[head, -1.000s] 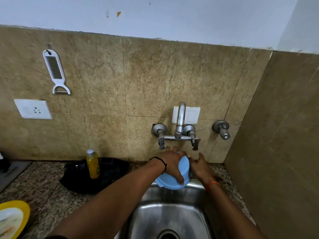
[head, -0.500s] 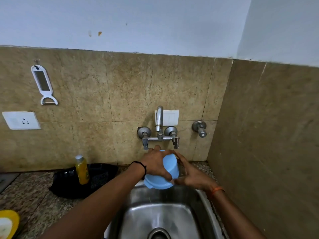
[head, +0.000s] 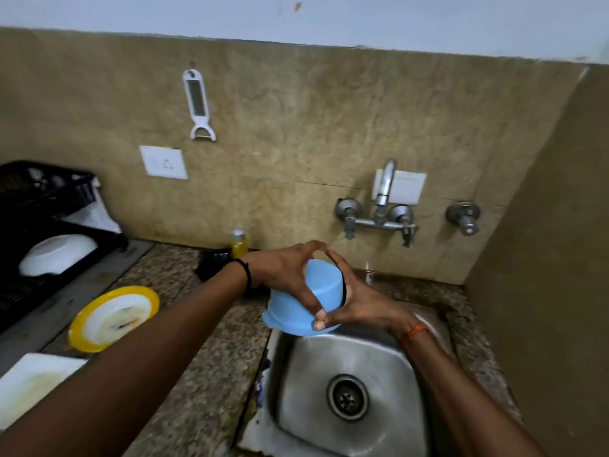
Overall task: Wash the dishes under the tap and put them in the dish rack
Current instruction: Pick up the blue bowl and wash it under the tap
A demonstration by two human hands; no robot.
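Note:
A light blue bowl (head: 321, 291) is held upside down and tilted above the back left corner of the steel sink (head: 389, 364). My left hand (head: 285, 272) grips it from the left, fingers curled over its base. My right hand (head: 359, 300) grips it from the right, thumb at the rim. The wall tap (head: 384, 192) stands behind and to the right of the bowl. A black dish rack (head: 39, 206) at far left holds a white bowl (head: 57, 253).
A yellow-rimmed plate (head: 113, 316) and a white dish (head: 29, 384) lie on the granite counter left of the sink. A yellow soap bottle (head: 239, 244) stands by the wall beside a black tray (head: 212, 263). A peeler (head: 197, 105) hangs above a socket (head: 163, 161).
The bowl has moved left, away from under the tap, with both hands still on it. The view has swung left, bringing the dish rack and plates into sight.

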